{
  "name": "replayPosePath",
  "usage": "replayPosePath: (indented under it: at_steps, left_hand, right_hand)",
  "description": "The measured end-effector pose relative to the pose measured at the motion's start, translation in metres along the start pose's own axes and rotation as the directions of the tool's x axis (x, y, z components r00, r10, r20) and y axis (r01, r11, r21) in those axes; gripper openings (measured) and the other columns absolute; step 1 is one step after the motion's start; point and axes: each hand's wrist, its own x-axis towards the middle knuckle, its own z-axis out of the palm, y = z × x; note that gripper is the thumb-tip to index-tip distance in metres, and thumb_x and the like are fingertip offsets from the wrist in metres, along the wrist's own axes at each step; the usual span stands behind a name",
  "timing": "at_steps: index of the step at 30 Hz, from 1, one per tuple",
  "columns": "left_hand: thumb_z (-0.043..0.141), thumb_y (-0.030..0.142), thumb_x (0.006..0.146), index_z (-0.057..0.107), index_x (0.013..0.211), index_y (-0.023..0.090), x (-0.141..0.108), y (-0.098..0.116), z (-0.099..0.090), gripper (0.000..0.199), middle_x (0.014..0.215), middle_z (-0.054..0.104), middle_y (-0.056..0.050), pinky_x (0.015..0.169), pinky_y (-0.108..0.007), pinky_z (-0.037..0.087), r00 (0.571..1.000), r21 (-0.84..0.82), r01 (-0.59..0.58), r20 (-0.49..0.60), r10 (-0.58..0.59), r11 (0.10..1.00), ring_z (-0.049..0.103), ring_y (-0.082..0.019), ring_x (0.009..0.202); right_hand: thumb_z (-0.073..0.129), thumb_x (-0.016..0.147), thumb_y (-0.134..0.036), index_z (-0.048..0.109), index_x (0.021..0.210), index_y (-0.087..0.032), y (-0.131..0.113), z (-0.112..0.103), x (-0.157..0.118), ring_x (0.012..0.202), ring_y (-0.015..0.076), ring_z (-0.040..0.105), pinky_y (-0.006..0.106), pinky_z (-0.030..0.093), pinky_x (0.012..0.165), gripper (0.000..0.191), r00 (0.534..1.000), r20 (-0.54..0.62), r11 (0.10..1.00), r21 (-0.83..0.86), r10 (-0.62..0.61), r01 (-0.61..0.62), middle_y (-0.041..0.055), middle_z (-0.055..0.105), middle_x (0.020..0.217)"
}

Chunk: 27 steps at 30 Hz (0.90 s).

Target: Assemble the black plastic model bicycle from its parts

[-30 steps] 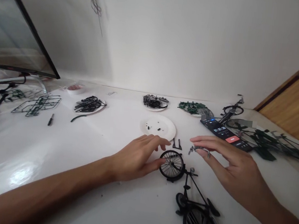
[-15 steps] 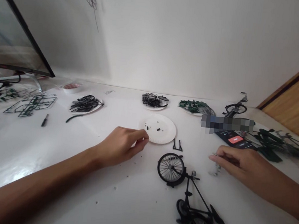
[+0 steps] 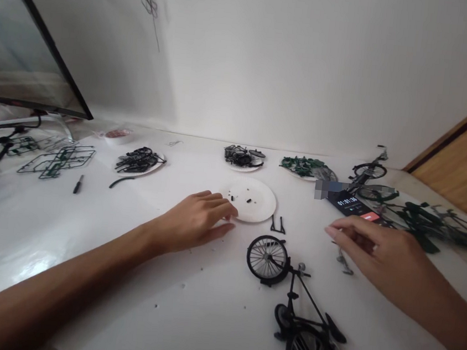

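My left hand reaches to the near left edge of a white paper plate. Its thumb and fingers are apart, holding nothing visible. A few tiny black parts lie on that plate. On the right, my right hand hovers with thumb and index tips drawn together, nothing visible in them. Just below it, a small silver handlebar-like part rests on the table, partly covered by the hand. Between the hands lies a black model bicycle on its side, near a small black forked part.
Behind stand plates of black parts, dark parts and green parts. At right are a phone and more model bicycles. A screwdriver, green sprue frames and a monitor occupy the left.
My left fingers have spread from a pinch beside the plate. The silver part, earlier at my right fingertips, now lies on the table, and that hand sits slightly above it. The view has shifted a little.
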Motion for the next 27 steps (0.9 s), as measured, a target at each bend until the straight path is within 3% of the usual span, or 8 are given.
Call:
replayPosePath:
  at_steps: [3,6,10,13,19,23,27]
  left_hand:
    - [0.044,0.040,0.102,0.057,0.113,0.015,0.000,0.029,0.005,0.031,0.098,0.066,-0.007,0.078,-0.035,0.048,0.994,-0.183,0.107,0.015,-0.106,0.977,0.060,-0.019,0.086]
    - [0.044,0.039,0.101,0.058,0.107,0.015,0.001,0.052,0.015,0.028,0.101,0.063,-0.008,0.080,-0.035,0.048,0.976,-0.299,0.208,0.006,-0.216,0.931,0.057,-0.019,0.089]
    - [0.052,0.030,0.097,0.060,0.097,0.017,0.003,0.060,0.025,0.016,0.098,0.063,-0.006,0.080,-0.034,0.046,0.952,-0.417,0.282,0.007,-0.307,0.864,0.055,-0.019,0.088]
    - [0.052,0.029,0.096,0.060,0.092,0.017,0.005,0.057,0.028,0.015,0.083,0.063,-0.002,0.066,-0.027,0.044,0.930,-0.587,0.337,0.086,-0.358,0.736,0.054,-0.014,0.074]
    - [0.054,0.034,0.096,0.063,0.096,0.015,0.005,0.060,0.030,0.021,0.079,0.063,-0.002,0.061,-0.023,0.045,0.899,-0.807,0.375,0.196,-0.392,0.457,0.056,-0.011,0.067]
    - [0.060,0.036,0.093,0.063,0.092,0.012,0.006,0.062,0.034,0.025,0.078,0.061,-0.002,0.059,-0.023,0.050,0.884,-0.903,0.367,0.264,-0.386,0.223,0.057,-0.010,0.063]
    - [0.065,0.039,0.090,0.062,0.088,0.010,0.009,0.062,0.035,0.029,0.078,0.060,-0.003,0.058,-0.024,0.052,0.874,-0.926,0.359,0.290,-0.390,0.115,0.057,-0.011,0.064]
  right_hand:
    - [0.059,0.090,-0.048,0.068,0.091,-0.025,-0.026,0.012,-0.009,0.076,0.0198,0.064,0.031,0.048,0.066,0.024,0.997,0.067,0.994,0.105,-0.036,0.029,0.0016,0.071,0.085]
    - [0.058,0.092,-0.044,0.068,0.106,-0.027,-0.046,0.024,-0.018,0.090,0.0206,0.065,0.033,0.050,0.079,0.025,0.972,0.209,0.976,0.209,-0.112,0.067,0.0030,0.072,0.101]
    - [0.068,0.086,-0.044,0.069,0.115,-0.027,-0.053,0.035,-0.023,0.098,0.0225,0.067,0.036,0.053,0.088,0.034,0.938,0.343,0.941,0.333,-0.057,-0.065,0.0038,0.074,0.108]
    - [0.071,0.083,-0.045,0.071,0.107,-0.026,-0.052,0.039,-0.023,0.092,0.0226,0.070,0.034,0.055,0.082,0.031,0.910,0.414,0.895,0.397,0.021,-0.202,0.0026,0.075,0.099]
    - [0.070,0.084,-0.039,0.069,0.097,-0.023,-0.060,0.037,-0.020,0.096,0.0212,0.069,0.032,0.053,0.085,0.020,0.867,0.496,0.806,0.532,-0.046,-0.261,0.0011,0.074,0.096]
    - [0.070,0.084,-0.036,0.069,0.100,-0.022,-0.062,0.034,-0.020,0.098,0.0207,0.069,0.032,0.053,0.086,0.021,0.853,0.518,0.770,0.569,-0.062,-0.290,0.0025,0.075,0.101]
    - [0.071,0.083,-0.037,0.065,0.113,-0.020,-0.063,0.033,-0.022,0.101,0.0238,0.069,0.037,0.054,0.088,0.034,0.843,0.537,0.747,0.577,-0.042,-0.330,0.0068,0.074,0.108]
